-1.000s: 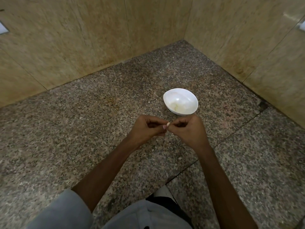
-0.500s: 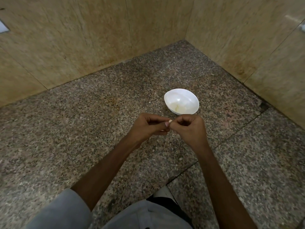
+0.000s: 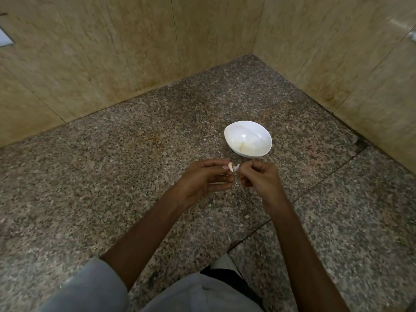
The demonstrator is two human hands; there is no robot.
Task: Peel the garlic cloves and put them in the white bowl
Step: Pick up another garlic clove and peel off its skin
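A small pale garlic clove (image 3: 231, 166) is pinched at the fingertips of my left hand (image 3: 206, 179). My right hand (image 3: 258, 177) meets it from the right and pinches a curl of white skin (image 3: 236, 168) that stands off the clove. Both hands hover over the granite counter, just in front of the white bowl (image 3: 263, 137). The bowl stands upright and holds a few pale peeled pieces (image 3: 245, 146) at its bottom.
The speckled granite counter (image 3: 112, 176) runs into a corner of beige stone walls (image 3: 213, 41) behind the bowl. Small white skin scraps (image 3: 237, 183) lie on the counter under my hands. A dark joint (image 3: 315, 188) crosses the counter on the right.
My hands have drawn slightly apart, and a flap of skin now shows between them beside the clove. The bowl has not moved.
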